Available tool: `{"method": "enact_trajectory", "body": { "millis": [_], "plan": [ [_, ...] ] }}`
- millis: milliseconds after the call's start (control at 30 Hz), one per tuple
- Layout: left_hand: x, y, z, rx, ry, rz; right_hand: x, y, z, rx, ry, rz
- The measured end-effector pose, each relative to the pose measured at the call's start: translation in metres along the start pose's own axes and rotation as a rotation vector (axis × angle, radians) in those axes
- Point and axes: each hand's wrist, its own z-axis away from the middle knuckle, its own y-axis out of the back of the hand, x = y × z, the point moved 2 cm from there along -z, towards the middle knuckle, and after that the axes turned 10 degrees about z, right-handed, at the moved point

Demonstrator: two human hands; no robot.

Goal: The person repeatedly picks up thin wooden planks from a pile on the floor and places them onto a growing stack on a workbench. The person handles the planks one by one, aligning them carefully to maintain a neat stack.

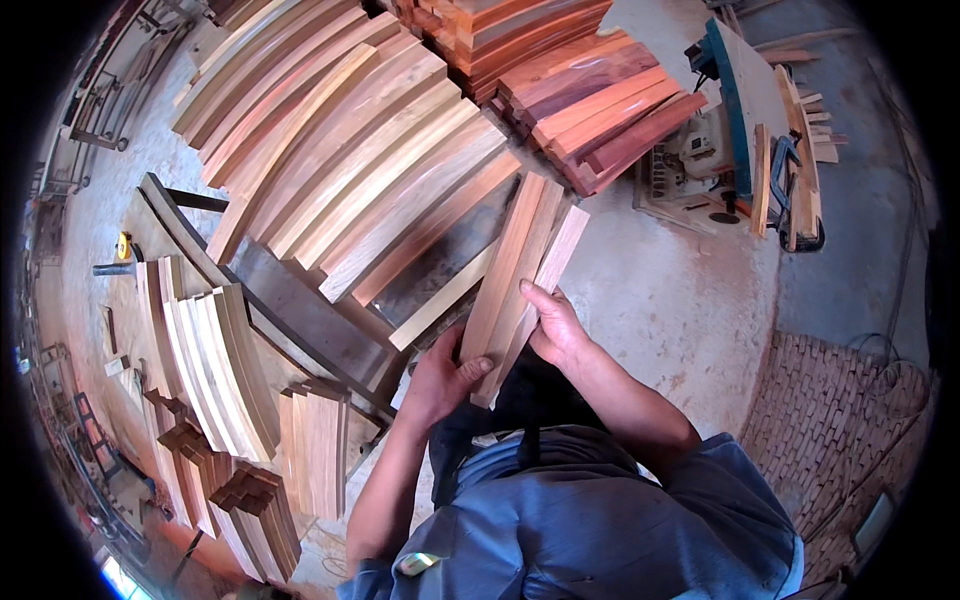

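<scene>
In front of my body I hold a small bundle of wooden strips. Brown strips (512, 262) lie side by side, and a paler strip (562, 250) runs along their right side at a slight angle. My left hand (445, 378) is closed around the lower left of the bundle, thumb across the top face. Higher up on the right edge, my right hand (555, 322) grips the pale strip with its thumb on top. The fingers of both hands are partly hidden beneath the wood. Just left of the bundle is a light strip (440, 302), lying slanted.
Ahead, long pale boards (350, 170) lie in rows, with reddish boards (600, 105) stacked beyond. More strips (215, 360) rest on a bench at left, near a yellow tape measure (124, 246). A teal-edged machine table (735, 110) carries a blue clamp (786, 165) at far right.
</scene>
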Motion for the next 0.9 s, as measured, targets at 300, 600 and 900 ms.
{"method": "enact_trajectory", "body": {
  "millis": [300,600,900],
  "plan": [
    [-0.002,0.012,0.023,-0.085,-0.083,0.344,-0.022,-0.033,0.031,-0.147,0.183,-0.003],
    [0.017,0.027,0.047,-0.145,-0.036,0.469,-0.029,-0.044,0.026,-0.36,0.071,-0.042],
    [-0.023,0.027,0.037,-0.207,0.04,0.353,0.005,-0.013,0.018,-0.255,0.019,-0.088]
  ]
}}
